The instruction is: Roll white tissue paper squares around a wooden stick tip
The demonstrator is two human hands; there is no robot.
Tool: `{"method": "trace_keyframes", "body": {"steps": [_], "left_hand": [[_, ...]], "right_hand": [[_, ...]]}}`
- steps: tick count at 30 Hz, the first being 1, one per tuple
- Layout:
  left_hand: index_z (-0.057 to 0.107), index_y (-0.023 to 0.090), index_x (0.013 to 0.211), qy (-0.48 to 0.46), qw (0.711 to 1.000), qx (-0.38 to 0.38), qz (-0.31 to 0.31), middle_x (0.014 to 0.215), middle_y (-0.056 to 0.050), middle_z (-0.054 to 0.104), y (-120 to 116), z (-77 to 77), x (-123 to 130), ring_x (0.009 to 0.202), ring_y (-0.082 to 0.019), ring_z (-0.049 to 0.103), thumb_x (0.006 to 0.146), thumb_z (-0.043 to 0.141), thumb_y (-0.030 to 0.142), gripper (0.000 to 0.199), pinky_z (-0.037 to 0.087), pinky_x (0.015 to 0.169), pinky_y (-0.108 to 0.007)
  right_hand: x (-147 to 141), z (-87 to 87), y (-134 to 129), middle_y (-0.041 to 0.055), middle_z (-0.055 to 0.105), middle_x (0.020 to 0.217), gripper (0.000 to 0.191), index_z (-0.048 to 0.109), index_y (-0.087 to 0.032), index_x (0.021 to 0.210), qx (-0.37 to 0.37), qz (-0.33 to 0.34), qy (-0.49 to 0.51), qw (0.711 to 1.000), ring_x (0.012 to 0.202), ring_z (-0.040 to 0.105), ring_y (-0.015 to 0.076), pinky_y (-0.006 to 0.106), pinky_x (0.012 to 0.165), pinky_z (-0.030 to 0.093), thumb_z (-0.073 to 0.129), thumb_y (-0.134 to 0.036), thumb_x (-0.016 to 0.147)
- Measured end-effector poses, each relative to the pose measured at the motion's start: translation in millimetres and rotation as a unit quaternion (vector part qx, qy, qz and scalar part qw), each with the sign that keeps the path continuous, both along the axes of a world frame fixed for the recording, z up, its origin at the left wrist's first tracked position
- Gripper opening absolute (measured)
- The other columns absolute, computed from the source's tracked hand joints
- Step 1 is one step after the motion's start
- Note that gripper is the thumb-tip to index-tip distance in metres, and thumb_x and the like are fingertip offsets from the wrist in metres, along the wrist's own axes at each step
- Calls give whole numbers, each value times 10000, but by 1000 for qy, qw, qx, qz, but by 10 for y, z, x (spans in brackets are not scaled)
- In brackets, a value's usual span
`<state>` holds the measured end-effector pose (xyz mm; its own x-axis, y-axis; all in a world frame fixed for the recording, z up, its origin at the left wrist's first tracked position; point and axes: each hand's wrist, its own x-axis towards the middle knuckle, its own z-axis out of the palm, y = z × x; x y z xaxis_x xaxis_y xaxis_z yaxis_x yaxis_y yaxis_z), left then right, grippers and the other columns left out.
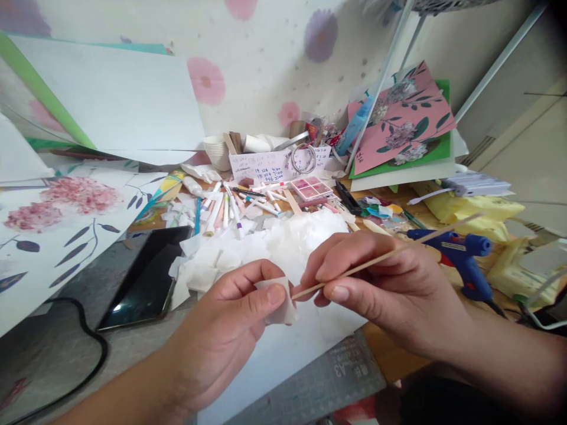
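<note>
One slanting stick (376, 260); tip down-left

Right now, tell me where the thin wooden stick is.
In the head view, right of centre: the thin wooden stick is in the right hand, its lower tip by the small pale paper the left hand holds.

Handwritten dark figures stand on the white card (266, 169) at the back of the table: one line reads "14 224 4:00", the next "15 234 7:00", and a lower one ends in "2:00". The fainter writing higher up and to the right is not legible. The grey cutting mat (310, 385) bears a pale "A3", with small characters beside it too blurred to read. Tiny dark characters on the pink picture (413, 110) are also unreadable.
</note>
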<state>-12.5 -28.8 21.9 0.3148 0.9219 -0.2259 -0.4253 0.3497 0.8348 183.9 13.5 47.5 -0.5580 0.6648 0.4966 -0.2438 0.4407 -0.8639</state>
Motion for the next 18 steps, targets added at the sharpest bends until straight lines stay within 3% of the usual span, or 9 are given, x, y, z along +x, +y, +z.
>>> {"method": "trace_keyframes", "body": {"steps": [18], "left_hand": [[657,173,732,-9,1000,-1,-8,684,1,601,-20,-11,-6,721,-155,480,842,722,312,189,374,726,-279]], "right_hand": [[1,4,-12,25,724,742,102,714,-199,881,8,-21,-9,1000,815,723,160,246,678,608,695,-100,870]]}}
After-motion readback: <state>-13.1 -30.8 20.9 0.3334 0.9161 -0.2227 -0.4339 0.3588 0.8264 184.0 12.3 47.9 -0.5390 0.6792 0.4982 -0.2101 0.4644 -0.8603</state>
